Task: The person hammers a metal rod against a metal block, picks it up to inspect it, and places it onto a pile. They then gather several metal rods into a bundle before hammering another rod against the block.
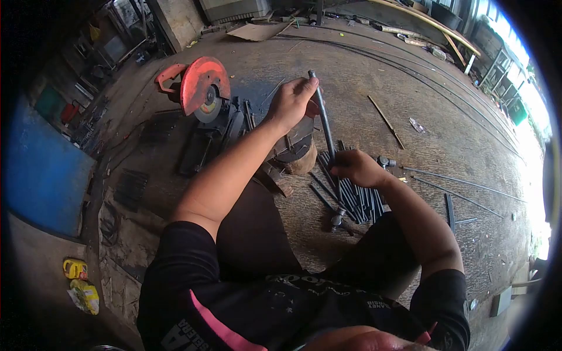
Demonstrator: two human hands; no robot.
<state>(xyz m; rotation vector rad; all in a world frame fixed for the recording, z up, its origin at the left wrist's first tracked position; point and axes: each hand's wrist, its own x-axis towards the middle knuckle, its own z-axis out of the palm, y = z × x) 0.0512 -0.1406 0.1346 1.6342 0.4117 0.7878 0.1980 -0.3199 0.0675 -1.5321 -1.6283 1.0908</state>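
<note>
My left hand (294, 102) is closed around the upper end of a long grey metal rod (325, 126), whose tip sticks out above the thumb. Lower down, my right hand (358, 169) is closed on the same rod. Below that hand the rod runs down in front of a pile of short metal rods (366, 202) on the ground. A hammer head (338, 220) lies at the pile's lower edge, and another metal head (384, 162) shows just beyond my right wrist. A round wooden block (302, 160) with dark metal on top stands left of the pile.
A red cut-off saw (205, 85) stands at the upper left. Long thin rods (468, 186) lie at the right, with a thin stick (386, 123) above them. A blue panel (47, 167) is at the far left, near yellow packaging (85, 295).
</note>
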